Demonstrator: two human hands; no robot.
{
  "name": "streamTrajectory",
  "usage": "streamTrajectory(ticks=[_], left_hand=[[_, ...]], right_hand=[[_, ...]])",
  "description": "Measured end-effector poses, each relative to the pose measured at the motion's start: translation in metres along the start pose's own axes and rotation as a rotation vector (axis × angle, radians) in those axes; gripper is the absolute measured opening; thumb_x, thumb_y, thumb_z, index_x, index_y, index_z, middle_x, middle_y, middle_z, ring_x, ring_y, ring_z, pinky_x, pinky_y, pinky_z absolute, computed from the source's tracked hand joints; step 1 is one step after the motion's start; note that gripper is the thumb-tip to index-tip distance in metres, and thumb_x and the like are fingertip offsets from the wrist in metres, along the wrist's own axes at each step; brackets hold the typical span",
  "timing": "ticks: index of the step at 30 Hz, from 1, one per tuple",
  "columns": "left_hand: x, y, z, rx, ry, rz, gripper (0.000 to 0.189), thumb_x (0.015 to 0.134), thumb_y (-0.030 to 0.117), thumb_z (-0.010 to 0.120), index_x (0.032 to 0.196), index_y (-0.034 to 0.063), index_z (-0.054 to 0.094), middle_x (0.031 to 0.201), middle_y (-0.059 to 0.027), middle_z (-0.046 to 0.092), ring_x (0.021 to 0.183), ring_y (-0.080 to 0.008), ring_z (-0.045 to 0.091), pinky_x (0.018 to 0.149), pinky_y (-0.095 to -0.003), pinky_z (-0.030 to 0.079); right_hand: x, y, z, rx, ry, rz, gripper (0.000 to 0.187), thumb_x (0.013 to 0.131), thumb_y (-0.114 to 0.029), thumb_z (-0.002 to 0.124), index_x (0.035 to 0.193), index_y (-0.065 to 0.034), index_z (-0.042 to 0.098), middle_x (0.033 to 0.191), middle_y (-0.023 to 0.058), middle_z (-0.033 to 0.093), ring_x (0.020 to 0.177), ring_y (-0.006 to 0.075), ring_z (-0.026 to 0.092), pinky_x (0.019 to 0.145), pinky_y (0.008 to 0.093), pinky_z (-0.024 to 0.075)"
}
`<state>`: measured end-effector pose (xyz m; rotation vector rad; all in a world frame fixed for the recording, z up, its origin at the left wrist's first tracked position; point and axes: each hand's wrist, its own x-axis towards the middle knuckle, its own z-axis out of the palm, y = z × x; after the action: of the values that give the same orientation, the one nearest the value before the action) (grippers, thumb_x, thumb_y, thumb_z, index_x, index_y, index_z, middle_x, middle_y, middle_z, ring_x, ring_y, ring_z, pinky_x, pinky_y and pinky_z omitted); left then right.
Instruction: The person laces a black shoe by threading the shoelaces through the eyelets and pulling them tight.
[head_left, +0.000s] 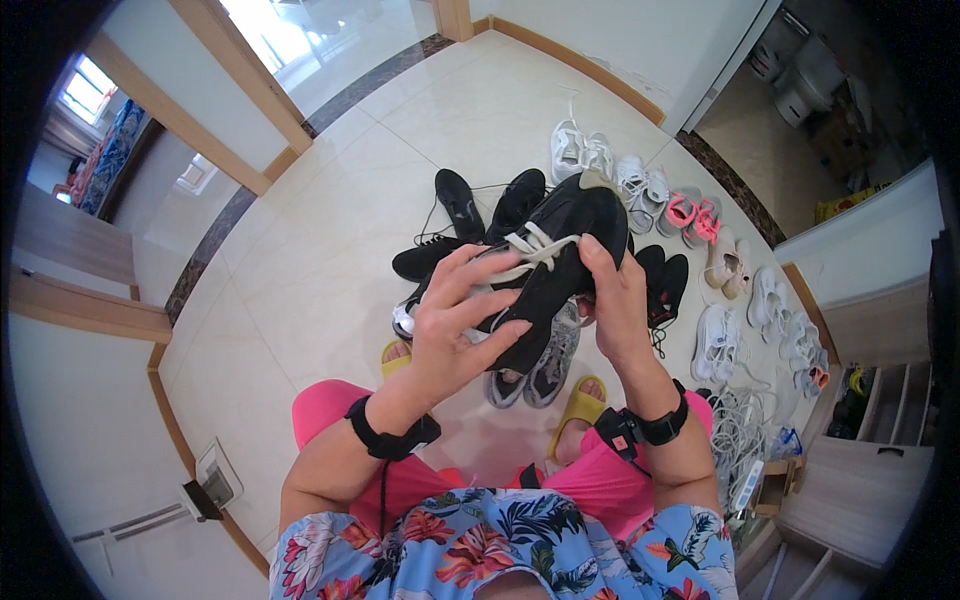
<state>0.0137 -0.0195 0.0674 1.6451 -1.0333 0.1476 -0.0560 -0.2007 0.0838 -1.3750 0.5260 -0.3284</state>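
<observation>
A black shoe with white laces is held up in front of me, tilted, its light-coloured toe cap pointing away. My right hand grips its right side, the thumb on the upper beside the laces. My left hand is at its left side with spread fingers touching the laces and the black upper; whether it bears the shoe is hard to tell. Beneath it, grey patterned sneakers stand on the floor, partly hidden. Black shoes with dark laces lie just beyond, and another black pair lies to the right.
White sneakers, pink-laced grey sneakers, beige shoes and more white pairs curve along the right. Bundled white cables, a power strip and a cardboard box lie near a wooden shoe cabinet.
</observation>
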Motion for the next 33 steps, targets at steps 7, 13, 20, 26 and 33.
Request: streamTrajectory(ticks=[7, 13, 20, 26, 33], left_hand=[[0.001, -0.005, -0.004, 0.085, -0.021, 0.088, 0.018, 0.072, 0.003, 0.076, 0.088, 0.0009, 0.070, 0.109, -0.0090, 0.070, 0.116, -0.0371, 0.055, 0.096, -0.0445, 0.046], [-0.001, -0.009, -0.002, 0.111, 0.035, 0.015, 0.016, 0.073, 0.004, 0.076, 0.087, 0.0003, 0.069, 0.104, -0.0092, 0.072, 0.114, -0.0362, 0.056, 0.095, -0.0431, 0.046], [-0.005, -0.013, -0.002, 0.064, 0.131, -0.154, 0.015, 0.075, 0.004, 0.076, 0.088, 0.0000, 0.070, 0.102, -0.0072, 0.073, 0.115, -0.0320, 0.055, 0.086, -0.0374, 0.049], [-0.005, -0.011, -0.001, 0.049, 0.087, -0.151, 0.014, 0.078, 0.001, 0.073, 0.092, -0.0008, 0.071, 0.105, -0.0092, 0.072, 0.119, -0.0350, 0.054, 0.098, -0.0430, 0.044], [-0.004, -0.009, -0.002, 0.136, 0.051, -0.076, 0.014, 0.077, 0.002, 0.074, 0.091, 0.0004, 0.071, 0.105, -0.0088, 0.072, 0.117, -0.0362, 0.054, 0.096, -0.0431, 0.045]], right_hand=[[0.001, -0.002, 0.000, -0.015, -0.053, 0.023, 0.037, 0.094, -0.039, 0.060, 0.104, -0.0035, 0.059, 0.076, -0.0025, 0.056, 0.054, 0.0032, 0.047, 0.044, 0.0202, 0.0365], [0.017, 0.011, -0.010, -0.136, 0.043, -0.300, 0.044, 0.088, -0.023, 0.070, 0.121, -0.0006, 0.052, 0.095, 0.0022, 0.053, 0.069, 0.0041, 0.049, 0.056, 0.0188, 0.0398], [-0.005, -0.024, -0.026, -0.265, -0.214, -0.221, 0.023, 0.095, -0.010, 0.050, 0.113, -0.0038, 0.064, 0.082, -0.0006, 0.049, 0.064, 0.0050, 0.044, 0.058, 0.0201, 0.0382], [-0.018, -0.031, -0.009, -0.478, -0.273, -0.254, 0.036, 0.098, -0.011, 0.047, 0.132, -0.0039, 0.056, 0.071, -0.0052, 0.046, 0.061, 0.0039, 0.040, 0.055, 0.0187, 0.0328], [-0.016, -0.030, -0.012, -0.484, -0.351, -0.361, 0.037, 0.094, -0.005, 0.050, 0.131, -0.0047, 0.055, 0.086, 0.0111, 0.062, 0.073, 0.0179, 0.060, 0.067, 0.0296, 0.0480]])
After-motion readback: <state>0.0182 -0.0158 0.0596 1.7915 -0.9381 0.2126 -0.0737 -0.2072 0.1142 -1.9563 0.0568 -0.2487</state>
